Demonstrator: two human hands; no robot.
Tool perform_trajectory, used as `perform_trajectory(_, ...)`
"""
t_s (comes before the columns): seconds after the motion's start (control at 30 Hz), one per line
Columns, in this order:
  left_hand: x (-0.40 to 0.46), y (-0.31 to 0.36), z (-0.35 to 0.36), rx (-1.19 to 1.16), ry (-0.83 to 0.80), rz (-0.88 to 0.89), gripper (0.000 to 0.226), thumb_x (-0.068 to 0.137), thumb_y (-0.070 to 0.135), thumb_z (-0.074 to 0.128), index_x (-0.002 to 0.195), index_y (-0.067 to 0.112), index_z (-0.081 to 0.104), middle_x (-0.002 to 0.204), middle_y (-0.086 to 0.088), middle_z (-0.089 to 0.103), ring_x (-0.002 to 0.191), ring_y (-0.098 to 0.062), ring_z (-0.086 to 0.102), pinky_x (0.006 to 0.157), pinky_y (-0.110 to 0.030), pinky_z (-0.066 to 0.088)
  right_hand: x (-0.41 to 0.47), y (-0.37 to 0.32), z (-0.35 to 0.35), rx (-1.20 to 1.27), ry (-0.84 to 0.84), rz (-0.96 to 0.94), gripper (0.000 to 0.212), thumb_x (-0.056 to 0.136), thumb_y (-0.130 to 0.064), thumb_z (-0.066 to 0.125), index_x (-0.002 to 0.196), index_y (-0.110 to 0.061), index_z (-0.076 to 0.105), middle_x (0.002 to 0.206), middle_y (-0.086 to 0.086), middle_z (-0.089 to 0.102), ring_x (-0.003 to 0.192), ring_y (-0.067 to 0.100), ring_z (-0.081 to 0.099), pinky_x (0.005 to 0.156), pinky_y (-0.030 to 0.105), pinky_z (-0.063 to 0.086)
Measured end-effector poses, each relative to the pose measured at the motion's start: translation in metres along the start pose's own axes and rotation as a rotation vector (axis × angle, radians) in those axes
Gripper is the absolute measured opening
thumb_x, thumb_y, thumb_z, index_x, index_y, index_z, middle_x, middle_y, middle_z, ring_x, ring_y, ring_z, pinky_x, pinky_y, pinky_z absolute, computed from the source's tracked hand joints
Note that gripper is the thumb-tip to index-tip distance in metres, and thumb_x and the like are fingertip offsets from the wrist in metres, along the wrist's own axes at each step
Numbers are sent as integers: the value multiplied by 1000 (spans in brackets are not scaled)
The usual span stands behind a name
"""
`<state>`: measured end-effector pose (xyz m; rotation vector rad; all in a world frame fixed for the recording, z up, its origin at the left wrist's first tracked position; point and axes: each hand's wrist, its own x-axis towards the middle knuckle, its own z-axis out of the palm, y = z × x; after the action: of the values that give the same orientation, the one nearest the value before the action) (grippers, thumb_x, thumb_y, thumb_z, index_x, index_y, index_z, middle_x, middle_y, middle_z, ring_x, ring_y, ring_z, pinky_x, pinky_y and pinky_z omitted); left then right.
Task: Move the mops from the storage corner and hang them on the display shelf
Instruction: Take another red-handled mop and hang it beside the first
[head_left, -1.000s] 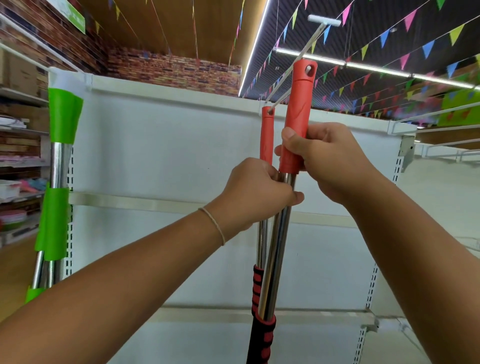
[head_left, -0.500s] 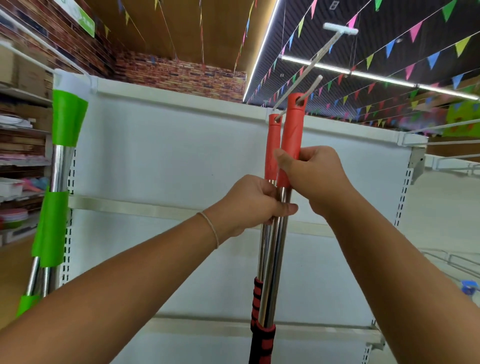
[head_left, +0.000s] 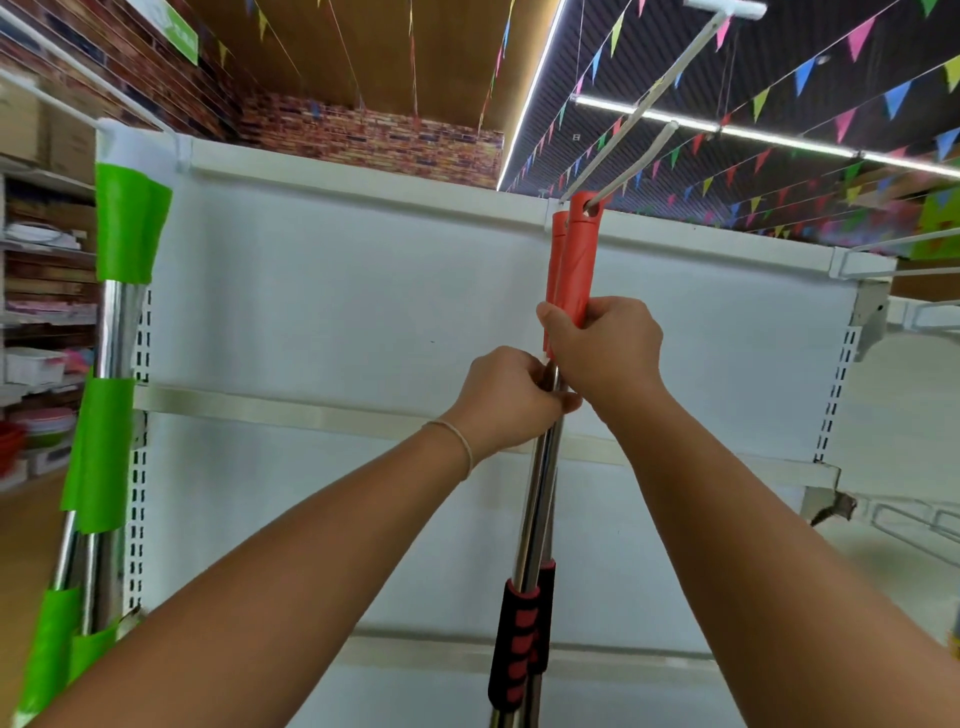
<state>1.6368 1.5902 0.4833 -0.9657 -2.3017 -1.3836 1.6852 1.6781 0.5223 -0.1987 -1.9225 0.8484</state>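
Your right hand (head_left: 605, 345) is clamped round the lower end of the red mop handle (head_left: 581, 260) at the centre of the frame, and your left hand (head_left: 506, 397) grips the steel pole (head_left: 537, 483) just below it, the two hands touching. The hole at the top of the red cap sits on the white hook (head_left: 631, 166), which slants up to the upper right. A second red-capped mop (head_left: 557, 244) hangs directly behind, touching the first, so the two poles crowd each other down to their black-and-red grips (head_left: 514, 649). At the left edge stand green-wrapped mops (head_left: 117, 312), well apart from yours. The white shelf back panel (head_left: 337, 312) between them is bare, and wire racks (head_left: 919, 244) jut out at the right edge.
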Motion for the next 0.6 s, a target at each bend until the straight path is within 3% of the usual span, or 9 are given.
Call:
perform_trajectory(0.17,7,-2,7,9,24,-14,26,84,30,74,79,5,71,72,-7,68,62,-16,58,70,-29,54,5,8,8,-7,26,14,32,90,-43,66,80,-14,70,73,3,71,68,17,68,62,21,50)
perform_trajectory(0.3,12,-4,11,12,42,-48,27,85,29,72,86,2,73,81,-12,72,67,-20,61,74,-32,57,9,14,10,-6,-11,30,30,89,-42,67,78,-14,67,76,4,72,73,19,69,73,31,57)
perform_trajectory(0.47,8,-1,16,102,90,-41,26,90,27,66,85,2,72,79,-12,71,64,-19,58,63,-25,50,6,18,9,24,-56,61,26,88,-40,70,82,-15,69,81,3,72,77,20,70,79,36,59)
perform_trajectory(0.6,-10,0,17,156,66,-32,18,92,24,63,92,8,69,73,0,64,67,-16,58,56,-19,42,0,22,0,31,-119,97,26,87,-38,72,88,-11,75,80,3,72,75,21,70,80,37,59)
